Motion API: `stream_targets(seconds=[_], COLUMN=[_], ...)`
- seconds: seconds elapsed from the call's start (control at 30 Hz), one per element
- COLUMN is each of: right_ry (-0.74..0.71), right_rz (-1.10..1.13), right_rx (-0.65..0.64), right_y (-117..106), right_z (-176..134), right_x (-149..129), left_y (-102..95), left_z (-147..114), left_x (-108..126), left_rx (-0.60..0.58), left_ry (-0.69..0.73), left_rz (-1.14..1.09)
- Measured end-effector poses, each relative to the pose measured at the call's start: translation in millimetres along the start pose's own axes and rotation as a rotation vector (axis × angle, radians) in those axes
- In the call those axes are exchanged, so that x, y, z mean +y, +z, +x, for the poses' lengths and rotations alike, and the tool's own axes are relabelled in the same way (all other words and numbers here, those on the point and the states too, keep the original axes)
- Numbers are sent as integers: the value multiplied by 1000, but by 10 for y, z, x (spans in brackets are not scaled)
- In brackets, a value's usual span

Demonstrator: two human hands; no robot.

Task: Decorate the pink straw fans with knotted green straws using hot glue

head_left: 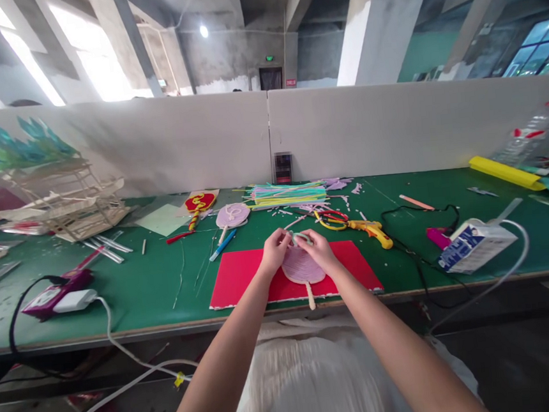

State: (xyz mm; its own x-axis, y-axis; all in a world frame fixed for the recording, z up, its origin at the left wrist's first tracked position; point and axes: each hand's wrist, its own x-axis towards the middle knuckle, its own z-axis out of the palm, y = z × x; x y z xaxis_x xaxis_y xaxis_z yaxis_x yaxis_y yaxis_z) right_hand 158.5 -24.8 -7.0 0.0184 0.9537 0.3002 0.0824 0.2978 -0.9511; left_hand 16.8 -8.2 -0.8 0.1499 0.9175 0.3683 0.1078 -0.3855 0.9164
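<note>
On a red board (240,279) lies a round lilac fan (303,269), covered in coiled fuzzy stems, with a pale handle (310,296) pointing toward me. Over its far edge, my left hand (275,249) and my right hand (319,251) pinch a short pale-green pipe cleaner (301,236), curled between their fingertips. Part of that stem is hidden behind the fingers. Both hands touch or hover just above the fan; I cannot tell which. Just beyond the board are a second lilac fan (233,215) and a blue pen (223,244).
Bundled coloured pipe cleaners (287,194) lie at the back. Red-handled scissors (332,217) and a yellow glue gun (371,231) are to the right. A white-and-blue box (475,246) and cables sit further right. A purple power strip (52,296) and a stick model (76,197) stand left.
</note>
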Motion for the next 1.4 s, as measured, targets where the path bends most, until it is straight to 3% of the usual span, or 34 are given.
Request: stream_targets(seconds=[0.2, 0.87, 1.4], right_ry=[-190, -384, -337], right_rz=[-144, -352, -279], right_rx=[40, 67, 86], right_y=[36, 41, 3], right_z=[-22, -40, -46], right_x=[1, 75, 59], left_y=[0, -8, -21], left_z=[26, 35, 27], left_x=[-46, -31, 21], left_rx=[29, 31, -19], left_ry=[-8, -25, 5], left_rz=[4, 33, 45])
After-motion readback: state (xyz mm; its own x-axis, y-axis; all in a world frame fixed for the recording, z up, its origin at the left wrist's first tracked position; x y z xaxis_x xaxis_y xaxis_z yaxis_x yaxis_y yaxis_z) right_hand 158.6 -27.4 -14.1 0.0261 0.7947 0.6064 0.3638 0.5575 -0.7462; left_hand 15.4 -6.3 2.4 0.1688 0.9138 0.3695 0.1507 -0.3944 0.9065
